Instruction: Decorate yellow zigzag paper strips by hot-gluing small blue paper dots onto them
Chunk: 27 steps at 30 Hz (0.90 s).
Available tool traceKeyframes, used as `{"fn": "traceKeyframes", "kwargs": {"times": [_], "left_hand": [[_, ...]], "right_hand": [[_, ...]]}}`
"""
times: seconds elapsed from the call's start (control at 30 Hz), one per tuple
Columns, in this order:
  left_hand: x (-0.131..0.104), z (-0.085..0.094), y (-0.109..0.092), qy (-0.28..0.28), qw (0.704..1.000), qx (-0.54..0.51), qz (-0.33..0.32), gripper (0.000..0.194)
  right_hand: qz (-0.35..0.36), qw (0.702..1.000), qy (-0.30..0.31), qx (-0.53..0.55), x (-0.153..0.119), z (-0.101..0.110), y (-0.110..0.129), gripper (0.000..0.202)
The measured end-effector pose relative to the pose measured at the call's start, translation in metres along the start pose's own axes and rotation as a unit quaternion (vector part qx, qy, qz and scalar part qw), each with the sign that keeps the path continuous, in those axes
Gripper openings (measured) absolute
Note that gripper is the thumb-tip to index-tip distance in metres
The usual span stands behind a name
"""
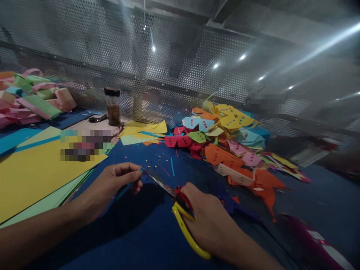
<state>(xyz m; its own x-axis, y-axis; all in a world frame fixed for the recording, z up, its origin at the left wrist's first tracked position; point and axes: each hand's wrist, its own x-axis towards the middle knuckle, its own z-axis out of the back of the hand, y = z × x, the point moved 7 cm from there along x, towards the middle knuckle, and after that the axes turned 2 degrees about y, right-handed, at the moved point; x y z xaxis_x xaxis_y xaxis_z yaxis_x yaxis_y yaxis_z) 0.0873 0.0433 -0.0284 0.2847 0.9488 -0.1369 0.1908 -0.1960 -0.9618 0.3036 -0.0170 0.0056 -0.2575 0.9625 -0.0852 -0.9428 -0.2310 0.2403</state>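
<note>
Strip (123, 192) in L hand (128, 177); part. hidden

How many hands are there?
2: the left hand pinches blue paper at the tips of the scissors; the right hand holds their handles. No others show.

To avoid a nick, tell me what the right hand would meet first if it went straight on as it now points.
Likely the fingertips of the left hand: the metal scissors with red-and-yellow handles in the right hand aim towards them, though exact depth is unclear.
</note>
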Motion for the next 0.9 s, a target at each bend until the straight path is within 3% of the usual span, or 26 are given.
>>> {"fn": "traceKeyframes", "kwargs": {"times": [0.6,0.9], "left_hand": [[0.0008,-0.0029,-0.0069,0.004,0.999,0.052,-0.011,0.026],[0.0021,0.0003,0.0001,0.005,0.998,0.058,0.007,0.022]], "right_hand": [[-0.002,1.000,-0.005,0.014,0.0007,-0.0065,-0.0014,0.014],[-0.005,1.000,0.012,0.011,0.0006,-0.0075,0.0016,0.014]]}}
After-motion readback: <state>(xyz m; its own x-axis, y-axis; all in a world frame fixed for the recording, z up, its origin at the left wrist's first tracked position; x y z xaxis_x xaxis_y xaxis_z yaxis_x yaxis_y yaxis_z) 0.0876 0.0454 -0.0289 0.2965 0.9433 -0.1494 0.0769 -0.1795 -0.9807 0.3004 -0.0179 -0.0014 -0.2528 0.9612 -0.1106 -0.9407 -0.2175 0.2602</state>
